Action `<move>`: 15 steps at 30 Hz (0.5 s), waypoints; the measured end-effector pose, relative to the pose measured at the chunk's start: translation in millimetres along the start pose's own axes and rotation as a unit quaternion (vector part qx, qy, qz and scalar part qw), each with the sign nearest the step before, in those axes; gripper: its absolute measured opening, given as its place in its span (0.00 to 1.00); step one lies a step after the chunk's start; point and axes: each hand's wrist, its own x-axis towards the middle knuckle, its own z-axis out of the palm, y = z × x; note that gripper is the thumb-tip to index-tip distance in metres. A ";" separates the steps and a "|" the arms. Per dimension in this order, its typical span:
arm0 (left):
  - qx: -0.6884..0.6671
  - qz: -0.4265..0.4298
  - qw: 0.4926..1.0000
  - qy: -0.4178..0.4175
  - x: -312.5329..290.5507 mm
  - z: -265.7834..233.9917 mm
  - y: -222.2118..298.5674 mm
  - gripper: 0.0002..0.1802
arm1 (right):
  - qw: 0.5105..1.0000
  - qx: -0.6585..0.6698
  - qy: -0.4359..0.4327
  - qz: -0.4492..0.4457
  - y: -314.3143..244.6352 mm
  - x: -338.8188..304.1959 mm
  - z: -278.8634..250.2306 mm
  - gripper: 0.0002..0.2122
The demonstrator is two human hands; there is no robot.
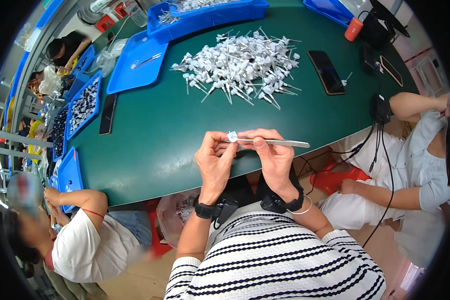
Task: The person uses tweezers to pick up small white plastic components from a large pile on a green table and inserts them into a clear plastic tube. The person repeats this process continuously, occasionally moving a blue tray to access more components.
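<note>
My left hand [214, 159] pinches a small white plastic part [232, 136] between thumb and fingers, just over the near edge of the green table. A pair of metal tweezers [287, 143] lies in my right hand [275, 159], its fingers closed around the shaft. The tips of the tweezers reach the white part, though whether they grip it is too small to tell. Beyond my hands spreads a heap of white plastic parts with thin metal pins [240, 65].
A blue tray [135, 75] with another pair of tweezers lies left of the heap. Blue bins [210, 22] stand behind it. Phones [326, 72] rest on the green table [150, 145]. People sit at both sides; cables [380, 135] hang at the right edge.
</note>
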 end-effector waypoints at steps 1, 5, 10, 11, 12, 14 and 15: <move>-0.006 -0.006 1.000 -0.013 -1.5 1.7 -4.8 0.10 | 1.000 -0.007 0.008 0.000 1.4 -1.3 -1.2 0.10; -0.036 -0.017 0.998 -0.045 -1.2 7.2 -8.6 0.12 | 0.999 -0.033 0.029 -0.011 6.6 -2.6 -9.0 0.10; -0.133 -0.079 0.983 -0.097 3.8 -0.8 -14.1 0.15 | 0.999 -0.034 0.029 -0.009 6.7 -1.0 -12.1 0.10; -0.130 -0.081 0.983 -0.103 4.2 -1.2 -17.4 0.14 | 0.998 -0.047 0.034 -0.010 6.5 -1.7 -12.6 0.10; -0.129 -0.080 0.983 -0.100 4.5 -0.5 -17.8 0.13 | 0.997 -0.059 0.039 -0.011 7.0 -1.5 -13.0 0.10; -0.126 -0.077 0.984 -0.095 4.0 2.4 -17.9 0.13 | 0.996 -0.069 0.048 -0.018 7.7 1.6 -12.3 0.10; -0.117 -0.068 0.987 -0.090 3.5 3.6 -18.7 0.13 | 0.996 -0.075 0.054 -0.020 7.9 2.2 -12.2 0.10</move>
